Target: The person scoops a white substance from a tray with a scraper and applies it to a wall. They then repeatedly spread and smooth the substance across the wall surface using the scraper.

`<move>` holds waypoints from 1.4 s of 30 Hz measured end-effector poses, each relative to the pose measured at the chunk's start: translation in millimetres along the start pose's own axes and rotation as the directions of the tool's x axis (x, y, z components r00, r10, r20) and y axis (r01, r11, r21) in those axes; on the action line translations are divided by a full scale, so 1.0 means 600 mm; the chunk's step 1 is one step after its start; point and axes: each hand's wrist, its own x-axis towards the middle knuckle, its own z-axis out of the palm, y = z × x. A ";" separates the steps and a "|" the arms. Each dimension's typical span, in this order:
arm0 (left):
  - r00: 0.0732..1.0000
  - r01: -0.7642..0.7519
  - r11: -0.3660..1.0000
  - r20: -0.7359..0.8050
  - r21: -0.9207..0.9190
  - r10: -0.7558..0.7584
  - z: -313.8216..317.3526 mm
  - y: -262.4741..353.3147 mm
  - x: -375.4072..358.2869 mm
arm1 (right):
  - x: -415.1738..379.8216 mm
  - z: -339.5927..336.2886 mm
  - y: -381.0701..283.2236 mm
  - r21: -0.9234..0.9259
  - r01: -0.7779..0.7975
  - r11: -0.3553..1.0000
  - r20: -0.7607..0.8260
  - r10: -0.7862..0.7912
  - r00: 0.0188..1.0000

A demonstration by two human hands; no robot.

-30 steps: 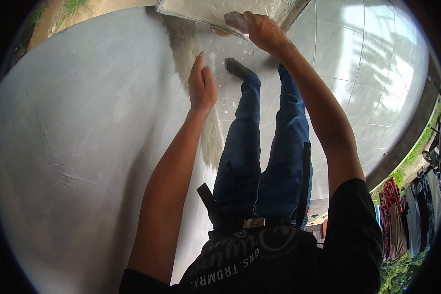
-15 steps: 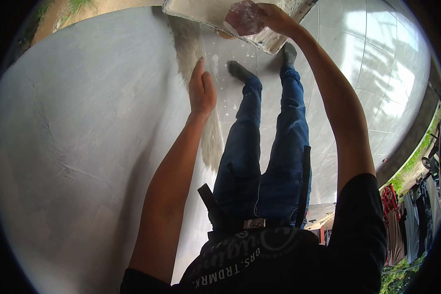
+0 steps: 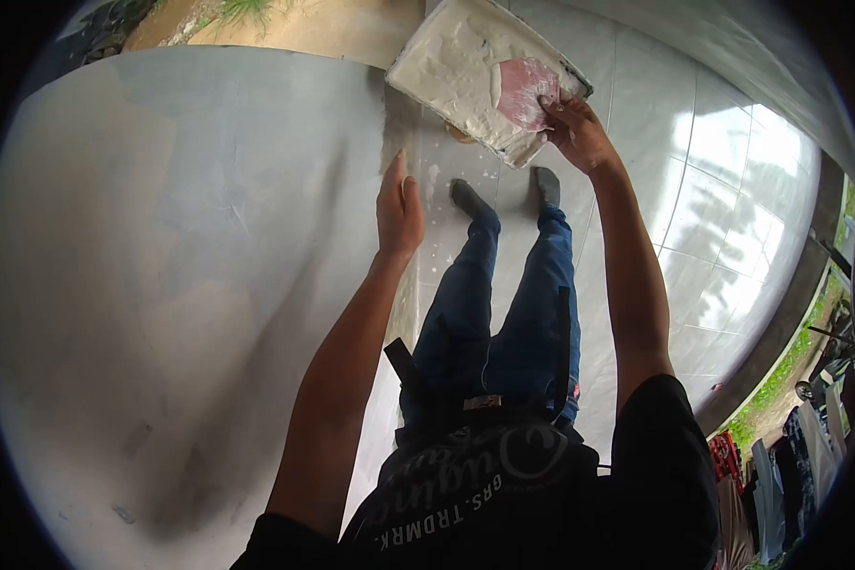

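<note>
My right hand [image 3: 579, 131] grips a flat pinkish-red scraper [image 3: 524, 93] smeared with white paste, its fingers pinching the near side. The scraper overlaps the right part of a shallow rectangular tray [image 3: 426, 103] of creamy white paste [image 3: 456, 59]. To the left, my left hand [image 3: 400, 211] holds nothing; its fingers are stretched out and the thumb stands a little apart. It is nearest to the smooth pale grey wall [image 3: 209, 209], beside a rougher, darker strip [image 3: 401, 123] along the wall's edge.
Grey floor tiles [image 3: 627, 218] lie under my feet, with white drips [image 3: 434, 195] close to the wall. A small tan object [image 3: 460, 134] shows partly beneath the tray. Bare soil [image 3: 294, 28] is at the top, and hanging clothes [image 3: 779, 484] are at the lower right.
The view has shifted, so the tray, scraper and both hands sit lower in the picture and more of the tray shows. The scraper remains in my right hand over the tray.
</note>
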 end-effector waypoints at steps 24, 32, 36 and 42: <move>0.712 -0.421 0.904 -0.641 -0.066 0.285 -0.090 0.451 -0.105 | -0.183 0.347 -0.276 -0.112 0.156 0.981 0.337 -0.110 0.935; 0.523 -0.495 0.865 -0.770 0.075 0.366 -0.198 0.476 -0.200 | -0.214 0.496 -0.263 -0.150 0.156 0.976 0.520 -0.056 0.852; 0.428 -0.469 0.846 -0.773 0.254 0.468 -0.153 0.593 -0.266 | -0.280 0.490 -0.328 -0.047 0.185 0.982 0.631 -0.115 0.767; 0.277 -0.491 0.764 -0.756 0.419 0.593 -0.210 0.683 -0.339 | -0.360 0.583 -0.359 0.000 0.184 0.983 0.692 -0.133 0.710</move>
